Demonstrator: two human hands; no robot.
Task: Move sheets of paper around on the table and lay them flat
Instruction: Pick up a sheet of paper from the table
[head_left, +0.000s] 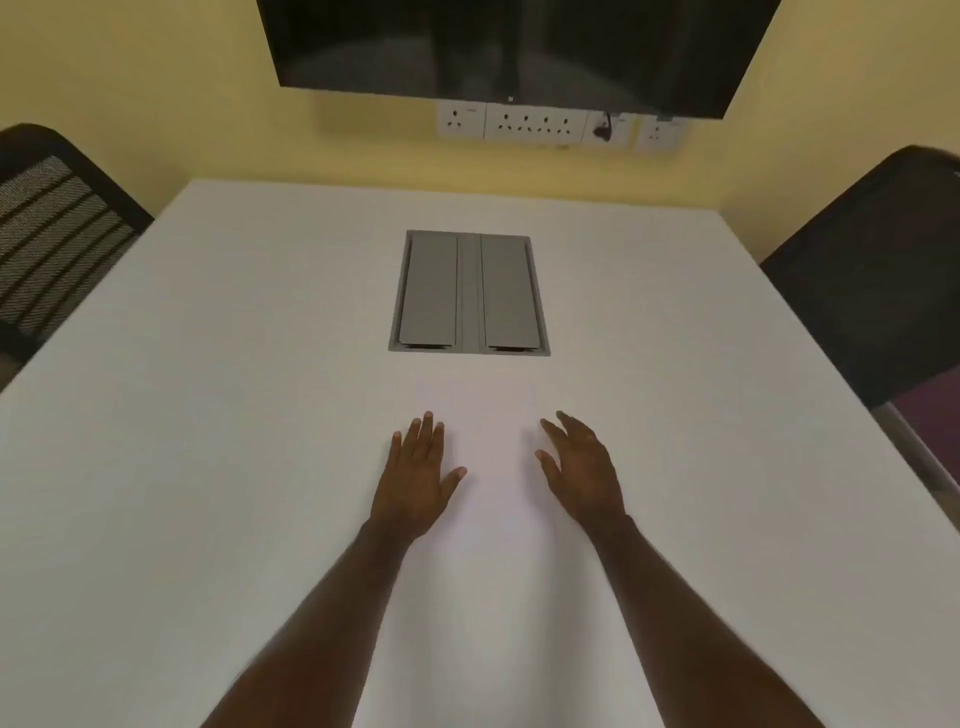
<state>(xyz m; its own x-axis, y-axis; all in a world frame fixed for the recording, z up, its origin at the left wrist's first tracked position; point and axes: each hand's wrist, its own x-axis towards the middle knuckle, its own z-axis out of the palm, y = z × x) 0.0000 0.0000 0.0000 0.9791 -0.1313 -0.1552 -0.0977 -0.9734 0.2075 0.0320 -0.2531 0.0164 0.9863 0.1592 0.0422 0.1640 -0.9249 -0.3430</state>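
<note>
A white sheet of paper (483, 415) lies flat on the white table (208, 467), just in front of the grey hatch; its edges are faint against the tabletop. My left hand (415, 483) rests palm down at the sheet's left edge, fingers spread. My right hand (584, 473) is at the sheet's right edge, fingers apart and slightly tilted. Neither hand holds anything.
A grey cable hatch (469, 293) with two lids is set into the table's middle. Black mesh chairs stand at the left (52, 234) and right (883, 270). A dark screen (509, 47) and wall sockets (540, 127) are on the yellow wall beyond.
</note>
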